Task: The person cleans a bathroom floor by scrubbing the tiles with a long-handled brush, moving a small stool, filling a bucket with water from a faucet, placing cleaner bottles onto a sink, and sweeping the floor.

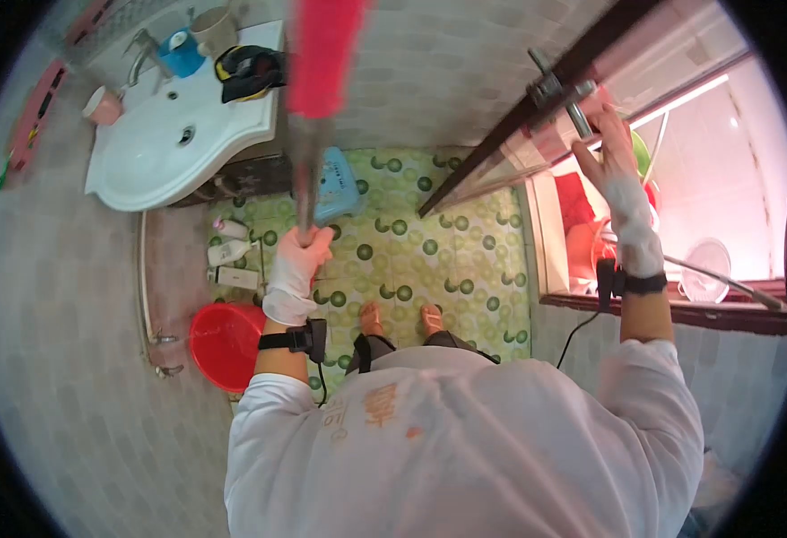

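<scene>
The pole [308, 170] rises beyond the washbasin's [138, 170] right edge, the left hand [296, 269] wrapped firmly around its shaft. The right hand [620, 179] is at the door handle [579, 118], fingers partly spread; whether they grip it, I cannot tell. Below, a red bucket [203, 345] stands by the green-patterned floor's [411, 260] left edge, a blue container [336, 186] near its far edge.

Note pink-and-metal pole [314, 103], blurred and cut off by top edge of view. Cannot read lettering [380, 406] on white shirt [492, 439]. Cannot confirm contact of right hand [617, 160] with door handle [577, 117]; possibly touching.
</scene>
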The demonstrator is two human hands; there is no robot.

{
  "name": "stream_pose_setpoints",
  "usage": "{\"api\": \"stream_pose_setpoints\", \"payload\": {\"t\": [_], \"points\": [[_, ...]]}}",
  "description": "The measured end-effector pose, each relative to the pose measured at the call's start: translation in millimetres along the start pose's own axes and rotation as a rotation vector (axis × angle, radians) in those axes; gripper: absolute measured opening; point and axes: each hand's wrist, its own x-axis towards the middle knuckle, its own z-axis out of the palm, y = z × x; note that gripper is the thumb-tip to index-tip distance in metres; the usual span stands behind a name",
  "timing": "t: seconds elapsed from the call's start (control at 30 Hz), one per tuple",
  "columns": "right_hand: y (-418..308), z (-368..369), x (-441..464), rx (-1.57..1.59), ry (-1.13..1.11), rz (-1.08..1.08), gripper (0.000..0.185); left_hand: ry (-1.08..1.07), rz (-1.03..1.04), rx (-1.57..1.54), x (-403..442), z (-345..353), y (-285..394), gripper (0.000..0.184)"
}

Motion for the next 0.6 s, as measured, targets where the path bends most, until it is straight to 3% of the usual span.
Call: {"api": "stream_pose_setpoints", "payload": {"t": [0.13, 0.2, 0.27, 0.33, 0.37, 0.4, 0.47, 0.5, 0.57, 0.6], "points": [[-4.2, -64.0, -76.1, 0.199, -0.153, 0.285, 0.047, -0.209, 0.083, 0.328, 2.7, 49.1, -3.8, 0.026], [-21.1, -107.2, -97.5, 0.589, -0.29, 0.647, 0.057, -0.304, 0.041, 0.289, 5.7, 80.7, -24.5, 0.027], [-10.0, -119.3, -150.8, 0.757, -0.095, 0.717, 0.064, -0.396, 0.008, 0.253, -3.9, 112.2, -22.6, 0.028], [-4.6, -135.3, -181.0, 0.769, -0.09, 0.76, 0.067, -0.427, 0.032, 0.305, -23.8, 139.8, 0.1, 0.028], [-7.3, -136.2, -188.6, 0.758, 0.023, 0.8, 0.061, -0.439, 0.04, 0.31, -23.7, 154.6, 1.6, 0.028], [-2.2, -141.8, -200.8, 0.498, 0.026, 0.958, 0.051, -0.552, 0.081, 0.445, -23.0, 167.6, 2.2, 0.027], [3.3, -143.6, -217.8, 0.176, 0.111, 1.061, 0.039, -0.669, 0.131, 0.591, -26.0, 194.6, 7.3, 0.027], [10.7, -143.1, -224.1, 0.178, 0.119, 1.071, 0.039, -0.695, 0.199, 0.649, -29.3, 210.3, 12.2, 0.027], [24.2, -140.1, -237.9, 0.4, 0.473, 1.032, 0.032, -0.731, 0.267, 0.712, -41.7, 239.3, 17.6, 0.027], [39.2, -140.9, -261.0, 0.4, 0.477, 1.043, 0.032, -0.775, 0.325, 0.612, -52.1, 254.2, 17.5, 0.025]]}}
